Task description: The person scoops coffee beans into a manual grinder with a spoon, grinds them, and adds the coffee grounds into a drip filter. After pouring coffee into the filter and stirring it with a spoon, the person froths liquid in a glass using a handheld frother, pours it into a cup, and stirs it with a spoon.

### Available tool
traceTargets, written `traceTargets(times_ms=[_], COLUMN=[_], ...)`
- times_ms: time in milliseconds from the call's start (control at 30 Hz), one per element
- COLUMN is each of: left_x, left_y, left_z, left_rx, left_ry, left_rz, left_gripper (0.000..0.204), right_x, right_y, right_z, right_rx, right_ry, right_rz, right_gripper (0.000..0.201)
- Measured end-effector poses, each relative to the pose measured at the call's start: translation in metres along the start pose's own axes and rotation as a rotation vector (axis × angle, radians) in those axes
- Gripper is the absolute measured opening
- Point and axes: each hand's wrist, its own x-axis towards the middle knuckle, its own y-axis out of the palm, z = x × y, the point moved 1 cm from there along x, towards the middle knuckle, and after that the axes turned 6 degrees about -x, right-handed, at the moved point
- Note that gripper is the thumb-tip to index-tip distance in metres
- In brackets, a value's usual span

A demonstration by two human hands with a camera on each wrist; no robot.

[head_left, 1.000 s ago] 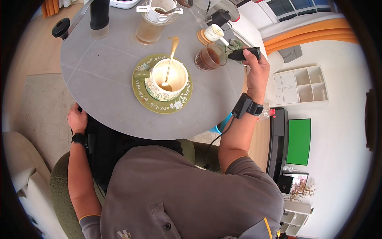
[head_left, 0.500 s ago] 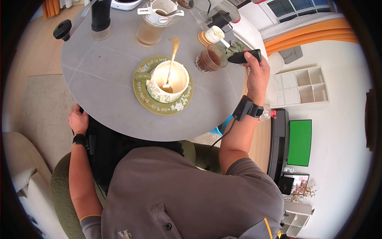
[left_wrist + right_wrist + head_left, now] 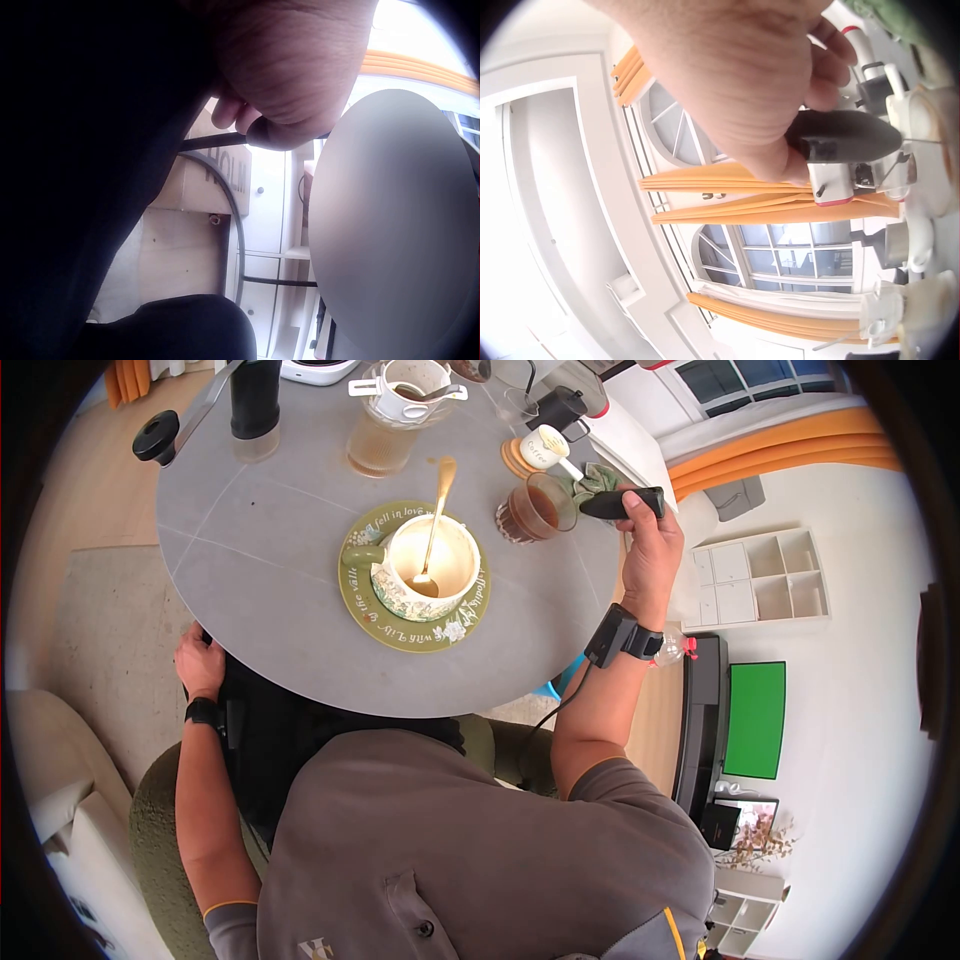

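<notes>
Near the table's right edge, my right hand [image 3: 652, 555] grips a black handheld milk frother [image 3: 620, 505]. In the right wrist view the frother [image 3: 847, 136] lies between thumb and fingers, a thin shaft leading from its end. That end overlaps a ribbed glass of brown drink [image 3: 530, 515]. Left of the glass, a cream cup [image 3: 405, 595] with a gold spoon [image 3: 440, 500] stands on a green lettered saucer [image 3: 365, 615]. Down beside my lap is my left hand [image 3: 203, 665]. In the left wrist view its curled fingers hold a thin black bar [image 3: 214, 141], mostly hidden.
On the grey table [image 3: 260, 590], a filter holder [image 3: 400, 390] sits on a glass server [image 3: 380, 450]. A black cylinder [image 3: 255, 410] stands far left. A white "Coffee" cup [image 3: 545, 448], a black pitcher [image 3: 557, 410] and a green cloth [image 3: 597, 478] are beyond the ribbed glass.
The whole head view shifts slightly right and downward. My right hand keeps its grip on the milk frother at the glass, and my left hand stays by my lap.
</notes>
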Motion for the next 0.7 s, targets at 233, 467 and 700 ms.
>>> traceTargets(times_ms=[233, 467, 700], left_x=[0.0008, 0.0005, -0.0011], left_y=[0.0007, 0.0004, -0.0014], left_z=[0.0025, 0.0021, -0.0009], left_rx=[0.014, 0.023, 0.011], left_ry=[0.014, 0.014, 0.03], left_rz=[0.0, -0.022, -0.027], left_gripper=[0.036, 0.036, 0.036], right_x=[0.0002, -0.0001, -0.0002], right_y=[0.0014, -0.0001, 0.0016], right_z=[-0.001, -0.001, -0.0026], right_rx=[-0.001, -0.008, 0.058], right_ry=[-0.007, 0.008, -0.004], right_rz=[-0.019, -0.017, -0.013], right_gripper=[0.028, 0.028, 0.024])
